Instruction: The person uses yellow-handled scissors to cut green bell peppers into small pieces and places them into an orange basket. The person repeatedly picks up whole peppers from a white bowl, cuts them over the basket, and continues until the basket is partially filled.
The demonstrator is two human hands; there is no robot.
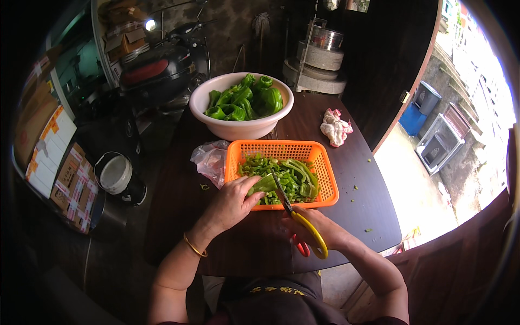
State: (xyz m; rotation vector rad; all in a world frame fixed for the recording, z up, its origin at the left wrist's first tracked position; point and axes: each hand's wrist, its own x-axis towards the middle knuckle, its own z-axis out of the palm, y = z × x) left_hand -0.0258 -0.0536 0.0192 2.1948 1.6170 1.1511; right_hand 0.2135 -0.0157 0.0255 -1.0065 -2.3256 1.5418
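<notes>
My left hand (pixel 237 198) grips a piece of green pepper (pixel 264 185) above the front left of an orange perforated plastic basket (pixel 332 183). In my right hand (pixel 313 227) is a pair of scissors (pixel 308 228) with one yellow and one red handle; the blades reach over the basket to the pepper piece's right end. Cut green pepper strips (pixel 290 185) cover much of the basket's floor. A larger pepper piece (pixel 304 174) lies on top of them at the right. Behind the basket, a white plastic basin (pixel 243 129) holds several whole green peppers (pixel 243 99).
Crumpled white gloves (pixel 336 126) lie at the right on the dark wooden table (pixel 357 219), among small green scraps. A clear plastic bag (pixel 209 160) touches the basket's left side. A bucket (pixel 115 174) stands on the floor at left; a scooter (pixel 162 69) is behind.
</notes>
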